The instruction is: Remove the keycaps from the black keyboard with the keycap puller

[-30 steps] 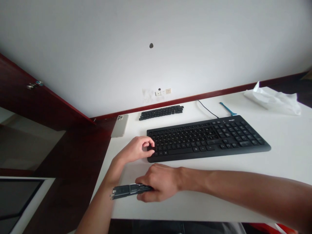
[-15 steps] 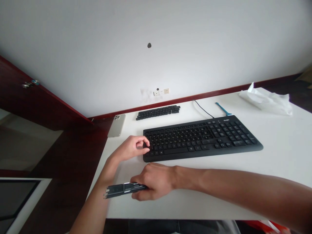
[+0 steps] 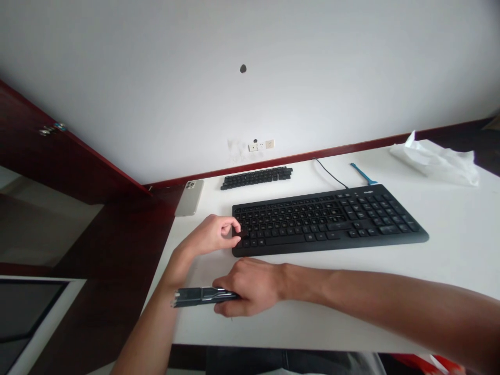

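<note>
A black keyboard [image 3: 378, 237] lies across the white desk, many of its key positions bare of caps. At its left end my left hand [image 3: 213, 234] is curled, thumb and forefinger pinched on a dark keycap [image 3: 242, 234] at the keyboard's edge; the fingertips partly hide it. Nearer the desk's front, my right hand [image 3: 250, 289] is closed round a black keycap puller [image 3: 191, 296] with metal wire parts, its toothed end pointing left above my left forearm. The puller touches nothing but my hand, as far as I can see.
Loose black keycaps [image 3: 255, 178] stand in rows behind the keyboard. A phone [image 3: 190, 198] lies at the desk's left edge. Behind the keyboard's right part are a cable [image 3: 330, 173] and a blue brush-like tool [image 3: 363, 174]. A white plastic bag [image 3: 437, 161] is far right.
The view has shifted slightly, moving the scene a little right and up. My right hand has turned the keycap puller slightly, to nearly level. My left hand keeps its pinch at the keyboard.
</note>
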Available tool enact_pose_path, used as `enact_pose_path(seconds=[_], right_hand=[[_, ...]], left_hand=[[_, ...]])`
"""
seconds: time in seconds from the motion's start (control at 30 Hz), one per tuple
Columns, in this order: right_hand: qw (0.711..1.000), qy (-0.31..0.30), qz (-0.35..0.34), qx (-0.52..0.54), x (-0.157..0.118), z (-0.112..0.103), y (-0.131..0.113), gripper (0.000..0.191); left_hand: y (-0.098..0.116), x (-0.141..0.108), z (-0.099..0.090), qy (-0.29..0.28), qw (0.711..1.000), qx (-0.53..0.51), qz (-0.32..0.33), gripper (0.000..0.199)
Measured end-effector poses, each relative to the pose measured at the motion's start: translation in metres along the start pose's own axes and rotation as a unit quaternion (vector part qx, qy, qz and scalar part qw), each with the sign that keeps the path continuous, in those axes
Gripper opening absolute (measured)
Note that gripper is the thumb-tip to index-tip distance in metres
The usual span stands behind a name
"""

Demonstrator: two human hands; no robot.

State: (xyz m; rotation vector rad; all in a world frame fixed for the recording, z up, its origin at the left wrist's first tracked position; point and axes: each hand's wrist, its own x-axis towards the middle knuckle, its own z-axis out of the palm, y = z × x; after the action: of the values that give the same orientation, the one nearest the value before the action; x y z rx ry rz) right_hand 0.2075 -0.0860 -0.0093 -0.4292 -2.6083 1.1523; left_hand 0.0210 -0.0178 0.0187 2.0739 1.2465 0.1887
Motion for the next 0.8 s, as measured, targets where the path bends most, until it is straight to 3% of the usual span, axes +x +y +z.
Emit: enact_pose_path(seconds=[0.13,0.3,0.47,0.63,0.8], right_hand=[[1.0,0.006,-0.009,0.002,0.0,0.001,0.002,0.031],[0.999,0.005,-0.011,0.032,0.0,0.001,0.001,0.028],[0.993,-0.011,-0.012,0.115,-0.001,-0.033,-0.007,0.021],[0.974,0.108,0.026,0.199,-0.003,-0.088,-0.009,0.015],[0.91,0.238,0.004,0.339,-0.007,-0.12,0.001,0.029]], left_hand=[[0.003,-0.004,-0.002,0.008,1.0,-0.023,0.006,0.013],[-0.013,-0.003,-0.007,0.058,0.996,-0.066,0.008,0.019],[-0.027,0.005,-0.006,0.097,0.987,-0.127,0.03,0.021],[-0.028,0.011,-0.005,0.094,0.954,-0.285,0.023,0.028],[-0.038,0.019,-0.002,0.082,0.867,-0.491,-0.013,0.029]])
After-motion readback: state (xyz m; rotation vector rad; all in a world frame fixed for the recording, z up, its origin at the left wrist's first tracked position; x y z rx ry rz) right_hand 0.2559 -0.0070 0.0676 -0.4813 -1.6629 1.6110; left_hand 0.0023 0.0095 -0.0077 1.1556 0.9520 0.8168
